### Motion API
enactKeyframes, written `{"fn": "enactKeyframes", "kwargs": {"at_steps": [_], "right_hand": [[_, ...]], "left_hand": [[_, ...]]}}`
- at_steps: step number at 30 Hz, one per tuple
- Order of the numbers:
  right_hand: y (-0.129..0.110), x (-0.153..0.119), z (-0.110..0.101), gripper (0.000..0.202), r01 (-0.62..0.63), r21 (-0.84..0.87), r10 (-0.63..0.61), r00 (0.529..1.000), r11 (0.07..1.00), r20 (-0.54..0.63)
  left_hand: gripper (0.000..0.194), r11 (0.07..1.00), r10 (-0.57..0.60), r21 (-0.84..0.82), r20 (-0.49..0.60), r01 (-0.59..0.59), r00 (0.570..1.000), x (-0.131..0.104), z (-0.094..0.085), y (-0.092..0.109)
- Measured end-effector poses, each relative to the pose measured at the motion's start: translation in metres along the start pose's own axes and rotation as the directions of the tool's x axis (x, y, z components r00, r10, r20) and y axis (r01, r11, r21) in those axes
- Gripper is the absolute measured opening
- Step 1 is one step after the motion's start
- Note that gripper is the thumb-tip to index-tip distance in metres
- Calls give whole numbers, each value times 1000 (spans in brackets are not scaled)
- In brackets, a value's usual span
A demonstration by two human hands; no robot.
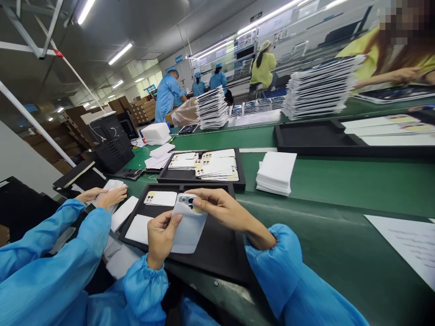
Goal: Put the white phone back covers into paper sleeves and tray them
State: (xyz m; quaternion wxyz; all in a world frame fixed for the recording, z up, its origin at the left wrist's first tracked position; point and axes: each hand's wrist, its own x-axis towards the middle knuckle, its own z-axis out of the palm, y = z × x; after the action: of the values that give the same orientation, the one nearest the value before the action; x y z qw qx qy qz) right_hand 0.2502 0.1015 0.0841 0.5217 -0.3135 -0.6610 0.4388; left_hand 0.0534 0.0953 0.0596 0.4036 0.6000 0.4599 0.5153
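Observation:
A white sleeve [190, 228] is held up over a black tray [217, 258], with a phone-back-like panel [184, 199] showing camera rings at its open top. My left hand [162, 235] pinches the sleeve's left edge, thumb in front. My right hand [220, 206] grips the panel's top right corner between thumb and fingers. In the tray, behind my left hand, lie a white panel with camera holes [161, 198] and a white sheet [137, 229].
A second black tray [242, 170] holds several white panels. White sheets [276, 172] are stacked to the right. At the left, a co-worker's hands [113, 197] handle a white sheet. Tall stacks [319, 88] stand across the green table [340, 181]; another person sits behind.

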Motion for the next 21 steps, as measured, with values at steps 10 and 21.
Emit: {"fn": "enactKeyframes", "kwargs": {"at_steps": [10, 21], "right_hand": [[-3, 0, 2, 33, 16, -207, -53, 983, 978, -174], [-6, -3, 14, 26, 35, -351, -64, 995, 936, -72]], "left_hand": [[47, 974, 190, 166, -242, -152, 951, 3, 3, -13], [48, 870, 442, 310, -146, -383, 885, 0, 9, -4]]}}
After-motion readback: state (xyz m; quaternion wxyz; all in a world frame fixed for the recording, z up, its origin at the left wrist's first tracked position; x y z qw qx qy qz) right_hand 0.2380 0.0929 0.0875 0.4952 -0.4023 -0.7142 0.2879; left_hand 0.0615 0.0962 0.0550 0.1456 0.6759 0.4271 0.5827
